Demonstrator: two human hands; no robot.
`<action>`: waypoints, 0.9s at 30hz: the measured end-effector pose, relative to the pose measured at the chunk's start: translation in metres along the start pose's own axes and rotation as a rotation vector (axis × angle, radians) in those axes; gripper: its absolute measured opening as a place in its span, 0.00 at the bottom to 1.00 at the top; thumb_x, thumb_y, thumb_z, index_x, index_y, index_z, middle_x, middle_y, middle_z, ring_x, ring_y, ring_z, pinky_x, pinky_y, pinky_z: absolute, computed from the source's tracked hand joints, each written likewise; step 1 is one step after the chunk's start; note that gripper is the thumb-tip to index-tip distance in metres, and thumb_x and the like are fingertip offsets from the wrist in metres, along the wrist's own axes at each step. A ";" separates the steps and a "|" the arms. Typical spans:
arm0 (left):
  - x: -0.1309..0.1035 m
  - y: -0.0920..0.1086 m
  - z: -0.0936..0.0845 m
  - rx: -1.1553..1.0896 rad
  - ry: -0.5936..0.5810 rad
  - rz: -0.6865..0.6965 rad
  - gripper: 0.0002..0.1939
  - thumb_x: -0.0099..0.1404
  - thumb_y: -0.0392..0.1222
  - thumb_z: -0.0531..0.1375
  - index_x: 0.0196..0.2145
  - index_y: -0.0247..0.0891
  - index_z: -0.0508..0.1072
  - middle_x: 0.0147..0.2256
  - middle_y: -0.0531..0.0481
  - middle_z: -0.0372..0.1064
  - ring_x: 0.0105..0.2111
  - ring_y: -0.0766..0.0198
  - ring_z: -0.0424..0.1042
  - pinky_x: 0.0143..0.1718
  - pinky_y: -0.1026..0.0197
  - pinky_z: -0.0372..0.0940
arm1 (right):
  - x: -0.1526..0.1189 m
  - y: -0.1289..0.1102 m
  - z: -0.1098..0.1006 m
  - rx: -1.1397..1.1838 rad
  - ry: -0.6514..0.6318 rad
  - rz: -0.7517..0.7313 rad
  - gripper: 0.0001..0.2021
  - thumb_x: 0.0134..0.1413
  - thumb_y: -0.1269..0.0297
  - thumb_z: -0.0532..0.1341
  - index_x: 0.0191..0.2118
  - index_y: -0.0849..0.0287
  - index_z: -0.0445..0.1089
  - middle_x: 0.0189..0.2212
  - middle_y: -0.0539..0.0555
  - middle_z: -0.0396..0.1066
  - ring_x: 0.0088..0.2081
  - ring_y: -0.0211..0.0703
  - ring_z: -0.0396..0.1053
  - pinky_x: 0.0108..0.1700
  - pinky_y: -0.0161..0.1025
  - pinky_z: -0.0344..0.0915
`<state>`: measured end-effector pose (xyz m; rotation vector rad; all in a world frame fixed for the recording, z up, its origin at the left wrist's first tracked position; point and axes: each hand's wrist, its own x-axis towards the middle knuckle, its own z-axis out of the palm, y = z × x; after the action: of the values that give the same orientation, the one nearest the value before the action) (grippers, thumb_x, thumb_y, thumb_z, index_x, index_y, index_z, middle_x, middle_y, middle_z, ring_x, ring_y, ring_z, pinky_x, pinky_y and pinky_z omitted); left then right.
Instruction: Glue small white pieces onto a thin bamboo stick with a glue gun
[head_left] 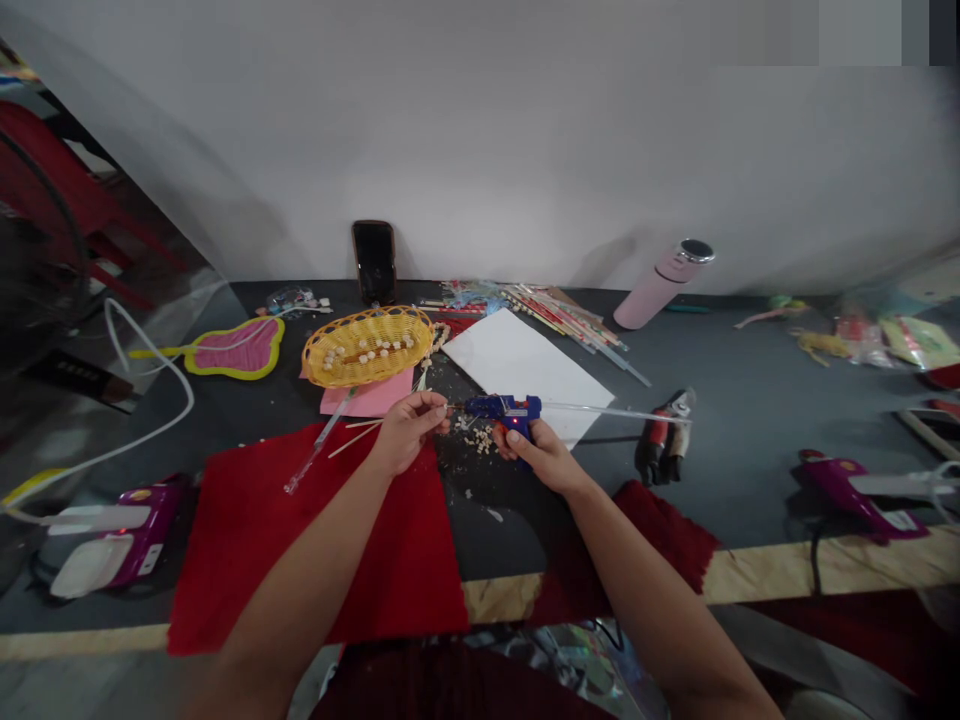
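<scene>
My right hand (540,452) is wrapped round the handle of a blue hot glue gun (495,406), a finger at its orange trigger. A long clear glue stick (600,409) runs out of its back end to the right. My left hand (411,430) is closed in a pinch right at the gun's nozzle; what it holds is too small to make out. Pale thin sticks (355,440) show just left of that hand. Below the gun lies a scatter of small beige pieces (477,436). A yellow wicker basket (311,362) with small whitish beads stands behind my left hand.
White paper (525,350) lies behind the gun, with a bundle of thin sticks (559,312) beyond. Red cloth (315,540) covers the front left. Pliers (666,440), a pink bottle (660,285), a phone (374,262) and purple power strips (862,495) stand or lie around.
</scene>
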<state>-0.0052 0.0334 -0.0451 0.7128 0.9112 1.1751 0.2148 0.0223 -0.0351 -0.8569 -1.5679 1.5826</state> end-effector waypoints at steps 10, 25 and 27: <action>0.001 -0.002 -0.002 -0.007 -0.004 -0.006 0.14 0.48 0.39 0.67 0.33 0.33 0.71 0.27 0.51 0.71 0.23 0.72 0.69 0.28 0.67 0.66 | 0.000 0.000 0.000 -0.017 -0.001 -0.004 0.17 0.55 0.48 0.54 0.32 0.60 0.60 0.23 0.49 0.56 0.25 0.36 0.54 0.28 0.36 0.54; 0.003 -0.005 -0.004 0.015 -0.016 0.007 0.13 0.49 0.40 0.67 0.32 0.33 0.71 0.27 0.51 0.70 0.23 0.72 0.68 0.28 0.67 0.65 | 0.001 -0.001 0.001 0.016 -0.010 -0.001 0.17 0.55 0.48 0.55 0.32 0.59 0.60 0.23 0.49 0.56 0.25 0.36 0.54 0.27 0.36 0.54; 0.003 -0.004 -0.003 0.015 -0.015 0.006 0.13 0.49 0.40 0.66 0.32 0.33 0.71 0.27 0.51 0.70 0.23 0.72 0.68 0.28 0.67 0.65 | 0.000 0.000 0.001 0.024 -0.010 -0.002 0.16 0.55 0.49 0.55 0.32 0.59 0.60 0.23 0.49 0.56 0.25 0.36 0.54 0.28 0.36 0.54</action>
<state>-0.0059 0.0349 -0.0508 0.7358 0.9069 1.1676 0.2140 0.0224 -0.0353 -0.8352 -1.5534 1.6030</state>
